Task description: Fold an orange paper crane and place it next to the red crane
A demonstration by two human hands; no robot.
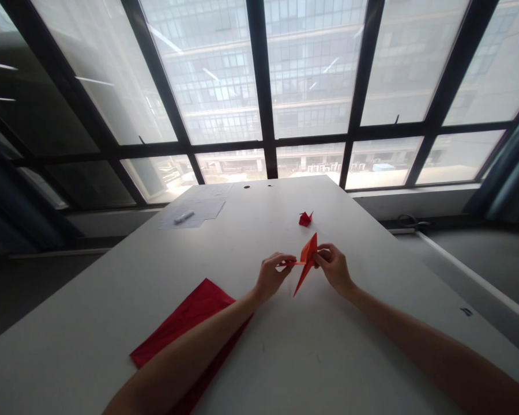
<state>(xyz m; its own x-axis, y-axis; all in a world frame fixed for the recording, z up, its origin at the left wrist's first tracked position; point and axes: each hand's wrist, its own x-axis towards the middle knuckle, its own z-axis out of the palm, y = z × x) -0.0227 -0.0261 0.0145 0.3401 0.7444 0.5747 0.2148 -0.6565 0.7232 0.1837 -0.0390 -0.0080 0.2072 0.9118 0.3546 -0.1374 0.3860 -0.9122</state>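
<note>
Head view: at lower centre, our left hand (271, 275) and right hand (334, 268) pinch the orange origami crane (308, 253) between fingertips, steadying its thin folds.

Folded orange paper (308, 257) looks matt, the white tabletop (328, 357) smooth.

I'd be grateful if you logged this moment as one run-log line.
left hand: pinches orange origami figure | right hand: grips same figure | nearby: red paper crane, red paper sheet
</note>
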